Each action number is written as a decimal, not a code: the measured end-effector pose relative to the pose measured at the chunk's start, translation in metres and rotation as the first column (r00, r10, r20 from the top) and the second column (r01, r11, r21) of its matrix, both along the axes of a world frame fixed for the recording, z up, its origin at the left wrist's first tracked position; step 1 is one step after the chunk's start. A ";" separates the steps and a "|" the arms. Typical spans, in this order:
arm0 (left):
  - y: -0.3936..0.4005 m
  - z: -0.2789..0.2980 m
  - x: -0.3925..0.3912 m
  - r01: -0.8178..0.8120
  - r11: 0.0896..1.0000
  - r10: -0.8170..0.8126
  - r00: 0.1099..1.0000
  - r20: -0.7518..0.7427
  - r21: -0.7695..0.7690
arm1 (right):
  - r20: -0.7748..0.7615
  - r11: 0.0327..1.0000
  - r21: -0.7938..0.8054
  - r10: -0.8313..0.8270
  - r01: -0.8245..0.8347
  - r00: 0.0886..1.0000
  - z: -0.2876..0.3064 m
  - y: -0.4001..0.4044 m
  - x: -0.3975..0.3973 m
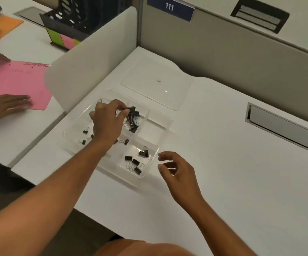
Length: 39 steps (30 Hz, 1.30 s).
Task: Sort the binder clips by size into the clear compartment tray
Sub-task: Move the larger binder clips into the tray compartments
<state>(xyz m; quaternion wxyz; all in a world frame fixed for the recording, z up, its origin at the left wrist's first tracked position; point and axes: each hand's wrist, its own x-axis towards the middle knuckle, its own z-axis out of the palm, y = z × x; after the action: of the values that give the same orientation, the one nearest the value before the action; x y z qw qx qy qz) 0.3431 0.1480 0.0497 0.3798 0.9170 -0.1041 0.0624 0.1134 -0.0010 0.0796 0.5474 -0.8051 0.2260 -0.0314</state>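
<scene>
Surface [223, 163]: white, carries everything I am sorting.

Clear lid [156, 84]: lies flat beyond the tray, apart from it.

Clear compartment tray [166, 120]: sits between my hands, divided into several bays. The far right bay looks bare.

Left hand [108, 121]: my grip here is pinched narrow on the wire handle of a large binder clip [131, 109], held over the far middle bay. To do this step well, I judge I should lower the clip onto the pile before letting go, so it does not bounce over the divider into the small ones.

Right hand [177, 172]: grip loose, fingers half curled, holding nothing, just beside the tray's near right corner. It could steady the tray if it slides.

Large clips [133, 121]: a heap in the far middle bay, under the held one.

Medium clips [136, 161]: about four, in the near right bay.

Small clips [84, 135]: scattered in the left bay, some hidden by my wrist.
</scene>
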 end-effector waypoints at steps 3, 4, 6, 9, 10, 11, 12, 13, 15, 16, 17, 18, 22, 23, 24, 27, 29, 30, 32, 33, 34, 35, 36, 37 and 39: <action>-0.006 -0.007 0.011 -0.006 0.990 0.005 1.000 0.003 0.140 | -0.010 0.999 0.013 -0.042 0.042 0.999 -0.002 -0.004 -0.009; -0.006 -0.009 0.012 -0.018 0.988 0.018 1.000 0.002 0.151 | -0.009 0.998 0.019 -0.057 0.058 0.998 -0.002 -0.006 -0.012; -0.007 -0.008 0.005 -0.066 0.993 0.064 0.998 0.019 0.099 | 0.000 0.995 0.028 -0.097 0.097 0.995 -0.003 -0.012 -0.021; -0.018 0.004 -0.034 -0.067 0.995 0.072 0.995 0.074 -0.069 | 0.009 0.984 0.040 -0.175 0.174 0.985 -0.006 -0.023 -0.036; -0.025 0.008 -0.053 -0.027 0.994 0.037 0.995 0.092 -0.105 | 0.011 0.979 0.044 -0.202 0.201 0.979 -0.007 -0.028 -0.042; -0.033 0.010 -0.075 0.026 0.992 -0.013 0.994 0.106 -0.126 | 0.015 0.973 0.046 -0.227 0.226 0.974 -0.008 -0.032 -0.048; -0.041 0.011 -0.096 0.091 0.986 -0.075 0.990 0.120 -0.137 | 0.019 0.967 0.045 -0.251 0.250 0.968 -0.009 -0.037 -0.053; -0.050 0.012 -0.117 0.160 0.978 -0.142 0.980 0.137 -0.135 | 0.023 0.961 0.044 -0.275 0.273 0.961 -0.010 -0.042 -0.059; -0.069 0.009 -0.157 0.310 0.945 -0.290 0.941 0.173 -0.103 | 0.035 0.946 0.037 -0.324 0.323 0.945 -0.011 -0.054 -0.071; -0.079 0.007 -0.176 0.385 0.919 -0.366 0.914 0.173 -0.088 | 0.043 0.937 0.035 -0.350 0.349 0.936 -0.011 -0.060 -0.077; -0.089 0.005 -0.192 0.452 0.889 -0.436 0.885 0.163 -0.078 | 0.053 0.927 0.035 -0.375 0.374 0.925 -0.011 -0.067 -0.084; -0.099 0.003 -0.207 0.509 0.858 -0.495 0.856 0.148 -0.072 | 0.063 0.916 0.035 -0.400 0.399 0.914 -0.010 -0.074 -0.091; -0.144 -0.001 -0.254 0.642 0.766 -0.639 0.766 0.068 -0.036 | 0.099 0.874 0.024 -0.485 0.485 0.869 -0.011 -0.106 -0.128; -0.156 -0.002 -0.264 0.667 0.745 -0.665 0.745 0.052 -0.024 | 0.103 0.864 0.023 -0.502 0.503 0.859 -0.012 -0.115 -0.138; -0.169 -0.003 -0.275 0.692 0.722 -0.691 0.722 0.035 -0.015 | 0.108 0.853 0.025 -0.520 0.521 0.847 -0.013 -0.125 -0.150; -0.210 -0.006 -0.309 0.762 0.647 -0.762 0.647 0.004 0.013 | 0.122 0.809 0.042 -0.587 0.586 0.801 -0.015 -0.157 -0.192; -0.240 -0.008 -0.334 0.806 0.591 -0.806 0.592 -0.013 0.041 | 0.120 0.764 0.041 -0.643 0.644 0.756 -0.020 -0.181 -0.222; -0.255 -0.010 -0.346 0.826 0.561 -0.826 0.563 -0.025 0.057 | 0.116 0.738 0.034 -0.673 0.674 0.731 -0.023 -0.194 -0.238; -0.286 -0.013 -0.369 0.861 0.502 -0.860 0.507 -0.057 0.082 | 0.099 0.681 0.012 -0.729 0.732 0.677 -0.030 -0.219 -0.271; -0.302 -0.015 -0.380 0.877 0.471 -0.875 0.478 -0.078 0.092 | 0.089 0.653 -0.002 -0.754 0.757 0.651 -0.034 -0.233 -0.287; -0.317 -0.017 -0.391 0.893 0.438 -0.889 0.447 -0.102 0.100 | 0.082 0.628 -0.019 -0.774 0.778 0.627 -0.037 -0.246 -0.303; -0.332 -0.019 -0.401 0.908 0.405 -0.900 0.417 -0.125 0.108 | 0.079 0.607 -0.041 -0.790 0.793 0.609 -0.042 -0.260 -0.318; -0.347 -0.021 -0.411 0.920 0.374 -0.910 0.389 -0.143 0.118 | 0.079 0.592 -0.070 -0.799 0.803 0.596 -0.046 -0.274 -0.333; -0.360 -0.023 -0.419 0.930 0.345 -0.918 0.363 -0.159 0.127 | 0.084 0.578 -0.113 -0.805 0.808 0.587 -0.052 -0.288 -0.345; -0.385 -0.026 -0.435 0.945 0.293 -0.927 0.318 -0.201 0.143 | 0.090 0.555 -0.240 -0.804 0.796 0.588 -0.064 -0.320 -0.367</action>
<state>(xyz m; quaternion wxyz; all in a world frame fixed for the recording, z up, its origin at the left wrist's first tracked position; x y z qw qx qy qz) -0.0921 -0.2374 0.0237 0.2373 0.7231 -0.6104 -0.2198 -0.2538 -0.3211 0.0158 0.3616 -0.6781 0.5688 -0.2929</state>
